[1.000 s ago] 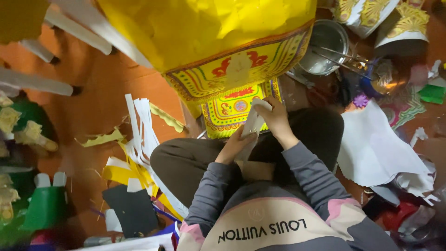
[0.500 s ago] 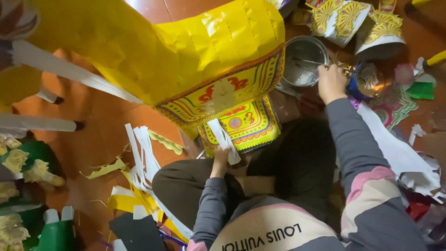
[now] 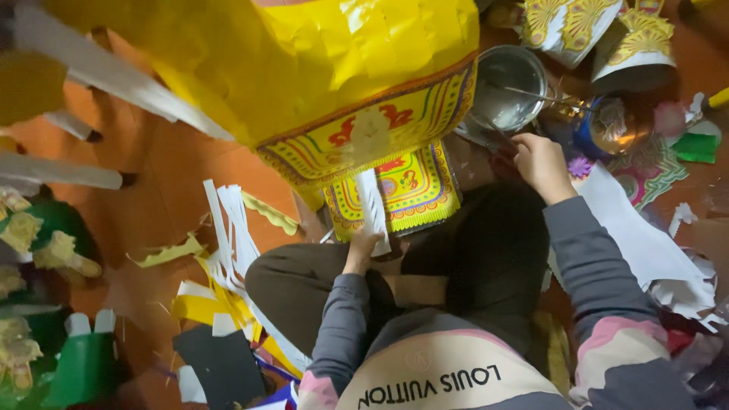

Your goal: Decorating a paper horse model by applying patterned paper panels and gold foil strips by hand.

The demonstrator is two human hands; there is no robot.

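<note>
A glossy orange-brown floor (image 3: 167, 163) is seen, strewn with white and yellow paper scraps (image 3: 228, 250). Dim, warm light is cast; no walls are shown.

Floor (image 3: 175, 175): orange-brown. Metal bowl (image 3: 507, 87) just beyond right hand (image 3: 541, 163); white paper sheet (image 3: 638, 235) beside it; paper strips (image 3: 231, 228) left of left hand (image 3: 363, 250).

Grey sleeves (image 3: 585, 258); dark trousers (image 3: 304, 285)
</note>
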